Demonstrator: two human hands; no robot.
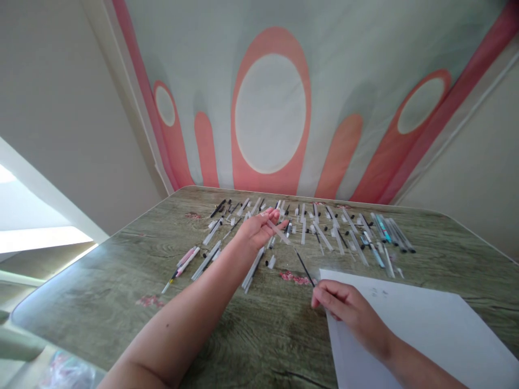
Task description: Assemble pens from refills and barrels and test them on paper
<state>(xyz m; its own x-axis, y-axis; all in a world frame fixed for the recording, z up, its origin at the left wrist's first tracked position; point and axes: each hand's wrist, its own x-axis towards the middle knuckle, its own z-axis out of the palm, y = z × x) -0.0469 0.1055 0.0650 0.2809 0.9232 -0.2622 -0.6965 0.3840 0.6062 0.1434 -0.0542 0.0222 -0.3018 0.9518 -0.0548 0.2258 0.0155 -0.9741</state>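
The left hand [259, 229] reaches out over the surface [121, 270] with its fingers closed on a clear tube [279, 233], most of whose length slants out of the grip toward the right, probably so that the tube's lower end stays uncovered. The right hand [343, 300] is clamped on a thin dark refill [304, 267], pinched near its lower end; such a hold seems chosen to leave the long slim part free, and its tip points up and left, near the tube's end but seemingly apart from it (the exact gap is hard to judge from this angle). Behind and around the left hand, pen parts [323, 236] lie spread in rough rows, mostly slanting the same way, which likely keeps each piece easy to tell apart and pick up. Teal pens [382, 228] sit bunched at the right end of the rows, and a pink pen [185, 258] lies at the left, perhaps grouped by kind. A white sheet of paper [405, 329] is at the right, under the right hand and forearm, perhaps simply where that arm rests comfortably.
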